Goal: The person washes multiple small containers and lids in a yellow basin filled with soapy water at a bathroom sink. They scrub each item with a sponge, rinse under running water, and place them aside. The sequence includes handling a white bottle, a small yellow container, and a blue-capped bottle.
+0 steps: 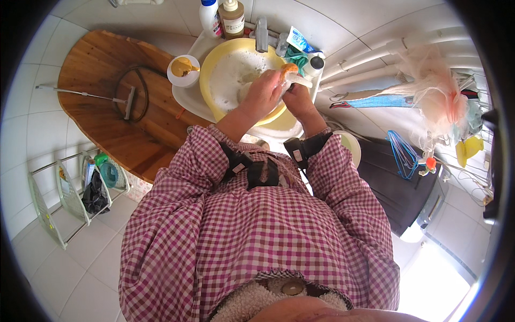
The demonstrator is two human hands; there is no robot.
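Note:
Both hands are together over the right rim of a yellow plastic basin (206, 90), which holds cloudy, sudsy water (235, 68). My left hand (262, 91) grips a wet white item (301, 80) with a rounded orange-brown part (289, 70). My fingers cover much of it, so I cannot tell what it is. Closed around the lower side of the same item is my right hand (298, 100), where a small dark patch shows by the fingers. The basin sits in a white washbasin (189, 100), below a grey metal tap (261, 35).
A white tub with a yellow scoop (182, 67) stands left of the basin. Behind are a pump bottle (232, 20) and a white bottle (210, 18). A black-capped bottle (314, 65) stands close right of my hands. A wooden bathtub (100, 72) lies left; mesh and hangers (402, 155) hang right.

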